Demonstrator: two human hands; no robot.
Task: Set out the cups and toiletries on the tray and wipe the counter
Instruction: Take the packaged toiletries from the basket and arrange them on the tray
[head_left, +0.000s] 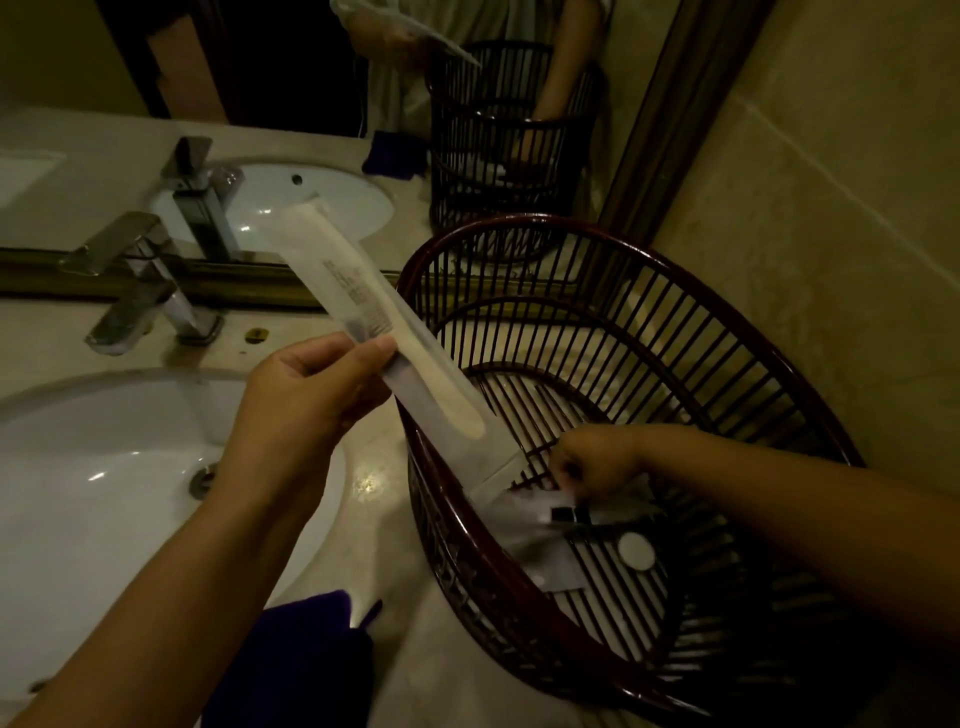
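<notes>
Digging toiletries out of the basket (613, 249) by the sink (104, 441)

Basket's sitting on the worktop (384, 519) against the wall. Left hand (306, 395) is pinching a long wrapped comb (374, 332), holding it up over the rim. Right hand (597, 462) is reaching inside, fingers curled on a small packet (540, 525). Purple cloth (301, 660) is lying at the near edge.

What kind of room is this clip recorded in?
Most likely a hotel bathroom vanity: a white basin set in a stone counter, a chrome faucet below a framed mirror, and wrapped toiletries, one in the left hand, over a slatted basket.
</notes>
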